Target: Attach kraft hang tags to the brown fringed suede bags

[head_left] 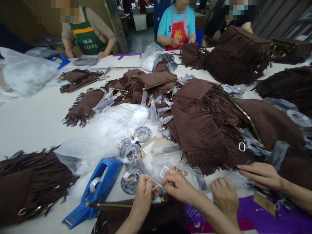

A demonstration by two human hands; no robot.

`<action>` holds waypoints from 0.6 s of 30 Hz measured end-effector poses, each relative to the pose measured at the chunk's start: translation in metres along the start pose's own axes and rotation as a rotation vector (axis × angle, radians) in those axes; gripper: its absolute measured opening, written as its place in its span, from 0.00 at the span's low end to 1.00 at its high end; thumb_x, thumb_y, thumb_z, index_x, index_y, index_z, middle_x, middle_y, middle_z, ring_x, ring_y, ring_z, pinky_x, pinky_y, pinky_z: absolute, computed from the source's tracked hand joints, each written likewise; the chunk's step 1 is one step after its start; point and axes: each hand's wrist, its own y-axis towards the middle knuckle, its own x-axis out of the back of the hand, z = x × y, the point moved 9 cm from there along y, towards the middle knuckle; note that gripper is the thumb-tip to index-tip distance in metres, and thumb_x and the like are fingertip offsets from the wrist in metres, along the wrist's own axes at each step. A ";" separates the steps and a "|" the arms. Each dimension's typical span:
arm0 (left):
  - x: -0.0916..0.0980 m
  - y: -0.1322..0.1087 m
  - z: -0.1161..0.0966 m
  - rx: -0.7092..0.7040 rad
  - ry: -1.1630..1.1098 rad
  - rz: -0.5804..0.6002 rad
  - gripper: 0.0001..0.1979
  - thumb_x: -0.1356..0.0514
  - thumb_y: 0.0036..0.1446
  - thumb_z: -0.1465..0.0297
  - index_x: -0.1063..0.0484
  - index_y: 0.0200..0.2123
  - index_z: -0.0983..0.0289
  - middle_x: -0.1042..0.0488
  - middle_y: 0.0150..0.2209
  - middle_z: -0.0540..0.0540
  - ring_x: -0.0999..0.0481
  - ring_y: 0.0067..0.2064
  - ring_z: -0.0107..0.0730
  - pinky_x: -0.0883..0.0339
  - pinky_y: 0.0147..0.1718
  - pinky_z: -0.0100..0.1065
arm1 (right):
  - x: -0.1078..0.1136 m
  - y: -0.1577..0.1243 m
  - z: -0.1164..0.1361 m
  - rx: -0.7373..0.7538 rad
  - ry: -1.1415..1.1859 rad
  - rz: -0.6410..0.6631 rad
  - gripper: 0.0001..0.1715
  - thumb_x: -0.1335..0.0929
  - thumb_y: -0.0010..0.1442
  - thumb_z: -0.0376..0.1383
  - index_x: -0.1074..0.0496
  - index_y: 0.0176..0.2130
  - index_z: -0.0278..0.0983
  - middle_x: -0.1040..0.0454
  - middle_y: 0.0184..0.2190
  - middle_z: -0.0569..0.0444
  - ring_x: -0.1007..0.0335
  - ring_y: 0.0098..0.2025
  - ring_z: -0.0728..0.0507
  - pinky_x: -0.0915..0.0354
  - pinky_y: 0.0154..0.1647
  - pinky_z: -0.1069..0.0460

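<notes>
Left hand (143,192): pinches a thin white string (156,186).
Right hand (177,187): pinches its other end.
Care: string is best kept taut, clear of the fringed bag (110,216) below.

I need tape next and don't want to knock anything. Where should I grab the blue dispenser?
Probably grip the blue dispenser across its long sides, just below the tape roll, with the left hand coming from the left once it frees the white string: wrapped straps crowd its right side.
</notes>
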 end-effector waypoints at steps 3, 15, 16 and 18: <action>0.000 0.000 0.001 0.017 -0.022 -0.010 0.11 0.53 0.54 0.59 0.44 0.28 0.60 0.31 0.20 0.48 0.30 0.19 0.32 0.37 0.21 0.33 | -0.002 0.004 -0.003 -0.014 0.053 0.007 0.10 0.35 0.46 0.25 0.26 0.23 0.36 0.37 0.25 0.58 0.41 0.28 0.49 0.44 0.28 0.56; -0.011 -0.001 0.008 0.131 -0.123 0.125 0.12 0.47 0.46 0.62 0.38 0.31 0.64 0.28 0.20 0.48 0.33 0.17 0.25 0.46 0.18 0.26 | -0.005 0.010 -0.012 -0.028 0.179 -0.029 0.08 0.37 0.48 0.29 0.34 0.20 0.35 0.41 0.20 0.61 0.42 0.24 0.51 0.46 0.25 0.57; -0.014 -0.001 0.009 0.146 -0.111 0.156 0.13 0.45 0.44 0.63 0.36 0.31 0.65 0.29 0.20 0.48 0.34 0.17 0.24 0.48 0.18 0.25 | -0.005 0.010 -0.011 -0.023 0.179 -0.039 0.08 0.37 0.49 0.29 0.34 0.21 0.35 0.40 0.20 0.60 0.41 0.25 0.51 0.45 0.26 0.57; -0.019 0.000 0.009 0.157 -0.076 0.195 0.12 0.42 0.39 0.64 0.33 0.28 0.66 0.31 0.18 0.48 0.37 0.16 0.23 0.49 0.17 0.25 | -0.004 0.009 -0.009 -0.008 0.174 -0.058 0.08 0.38 0.51 0.30 0.34 0.21 0.35 0.38 0.21 0.60 0.39 0.27 0.50 0.43 0.29 0.56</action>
